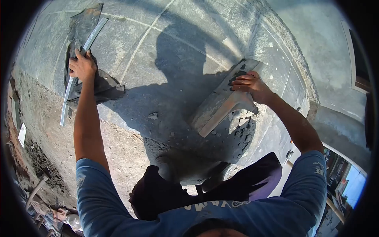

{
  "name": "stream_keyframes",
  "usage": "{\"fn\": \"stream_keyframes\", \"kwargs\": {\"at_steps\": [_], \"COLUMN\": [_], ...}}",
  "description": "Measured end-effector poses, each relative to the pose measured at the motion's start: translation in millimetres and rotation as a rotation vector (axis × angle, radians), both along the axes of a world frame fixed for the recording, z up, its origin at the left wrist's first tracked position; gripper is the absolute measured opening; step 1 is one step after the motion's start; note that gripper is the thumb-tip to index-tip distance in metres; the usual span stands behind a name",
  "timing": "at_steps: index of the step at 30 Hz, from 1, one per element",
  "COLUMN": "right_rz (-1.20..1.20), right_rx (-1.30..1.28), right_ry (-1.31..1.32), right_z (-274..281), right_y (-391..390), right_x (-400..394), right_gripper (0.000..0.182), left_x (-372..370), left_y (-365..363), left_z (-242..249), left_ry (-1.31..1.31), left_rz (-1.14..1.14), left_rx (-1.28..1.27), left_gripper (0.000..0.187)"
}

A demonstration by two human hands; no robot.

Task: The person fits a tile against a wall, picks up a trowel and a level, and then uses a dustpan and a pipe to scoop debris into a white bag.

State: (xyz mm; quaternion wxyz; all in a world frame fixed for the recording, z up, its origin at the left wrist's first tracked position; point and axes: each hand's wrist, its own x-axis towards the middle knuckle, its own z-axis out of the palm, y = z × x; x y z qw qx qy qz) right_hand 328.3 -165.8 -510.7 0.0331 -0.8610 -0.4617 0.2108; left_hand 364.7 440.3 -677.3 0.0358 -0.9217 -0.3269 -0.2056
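Note:
My left hand (83,66) is closed round a thin, pale metal strip (70,93) at the upper left. The strip lies slantwise over a crumpled black sheet (103,87), whose material I cannot make out. On the right, my right hand (252,87) has its fingers curled over a dark, crumbly lump (238,77). That lump rests on a long, dusty grey and tan board-like piece (219,112), which lies tilted on the ground and flares near my wrist. Part of the lump is hidden under my fingers.
Scored lines cross the grey concrete floor (134,29). Broken rubble (242,124) lies beside the board-like piece, and a small chip (153,115) sits nearer the middle. A rough raised kerb (294,43) and grey wall (327,59) bound the right. A wooden handle (36,191) lies lower left.

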Motion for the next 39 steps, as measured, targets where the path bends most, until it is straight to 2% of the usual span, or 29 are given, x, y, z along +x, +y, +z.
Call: {"fn": "stream_keyframes", "kwargs": {"at_steps": [1,2,3,4,5,6,7,8,9,10,11,14,15,17,18,19,20,21,24,26,28,30,32,34,35,36,37,38,39], "right_rz": [-0.071,-0.143,-0.164,-0.221,-0.29,-0.424,-0.556,-0.593,-0.748,-0.787,-0.89,-0.872,-0.883,-0.83,-0.697,-0.615,-0.498,-0.536,-0.579,-0.784,-1.02,-1.14,-1.224,-1.33,-1.245,-1.128,-1.03,-0.88,-0.752], "right_rx": [0.021,0.041,0.102,0.24,0.406,0.432,0.435,0.416,0.325,0.207,0.059,-0.023,-0.011,0.019,0.044,-0.002,0.064,-0.076,-0.042,0.266,0.235,0.079,0.057,-0.047,-0.089,-0.008,-0.017,0.114,0.074], "right_ry": [-0.044,-0.089,-0.25,-0.135,-0.14,-0.23,-0.26,-0.489,-0.507,-0.535,-0.486,-0.323,-0.312,-0.18,-0.24,-0.231,-0.208,-0.167,-0.128,-0.166,-0.205,-0.435,-0.407,-0.433,-0.426,-0.402,-0.286,-0.352,-0.216], "right_z": [7,14,26,47,40,31,31,5,-4,-19,-21,-46,-45,-31,-42,-27,-39,-15,0,5,25,5,-19,-50,-63,-62,-36,-56,-38], "right_y": [-10,-16,-22,-23,-42,-65,-70,-91,-94,-98,-83,-73,-75,-74,-91,-94,-114,-108,-139,-163,-175,-210,-227,-227,-217,-193,-157,-153,-132], "right_x": [-1,6,17,38,60,78,94,124,140,155,157,146,131,89,69,36,16,-11,-28,-17,15,53,93,110,118,107,84,69,43], "right_gripper": [0.032,0.035,0.042,0.038,0.047,0.056,0.047,0.045,0.041,0.04,0.042,0.042,0.042,0.045,0.05,0.055,0.056,0.056,0.058,0.055,0.051,0.045,0.045,0.042,0.044,0.043,0.043,0.048,0.057], "left_x": [0,-3,-11,-23,-40,-66,-93,-116,-135,-151,-161,-163,-164,-165,-162,-162,-161,-163,-179,-198,-205,-206,-192,-166,-148,-131,-116,-101,-88], "left_y": [1,-13,-40,-78,-123,-184,-237,-290,-332,-370,-400,-443,-447,-448,-445,-439,-432,-422,-381,-340,-304,-264,-229,-201,-181,-165,-160,-159,-153], "left_z": [-3,16,40,63,81,99,103,105,96,83,71,55,54,58,60,62,66,73,109,115,136,131,116,98,91,86,86,85,78], "left_ry": [-0.072,-0.15,-0.209,-0.26,-0.271,-0.245,-0.134,-0.005,0.159,0.216,0.308,0.467,0.482,0.558,0.554,0.666,0.769,0.781,0.898,0.931,0.816,0.648,0.405,0.258,0.322,0.381,0.38,0.364,0.36], "left_rz": [-0.059,-0.162,-0.285,-0.413,-0.608,-0.759,-0.903,-1.043,-1.138,-1.215,-1.256,-1.212,-1.215,-1.041,-1.043,-1.009,-0.966,-0.969,-0.88,-0.773,-0.645,-0.612,-0.614,-0.675,-0.751,-0.809,-0.752,-0.693,-0.699], "left_rx": [0.145,0.271,0.24,0.207,0.036,-0.167,-0.38,-0.459,-0.599,-0.551,-0.48,-0.475,-0.463,-0.628,-0.607,-0.752,-0.902,-1.032,-1.32,-1.531,-1.691,-1.587,-1.576,-1.274,-0.946,-0.615,-0.553,-0.494,-0.502], "left_gripper": [0.06,0.058,0.051,0.045,0.029,0.02,0.022,0.018,0.018,0.023,0.03,0.033,0.033,0.036,0.036,0.036,0.036,0.035,0.032,0.026,0.016,0.012,0.012,0.015,0.016,0.017,0.018,0.019,0.019]}}
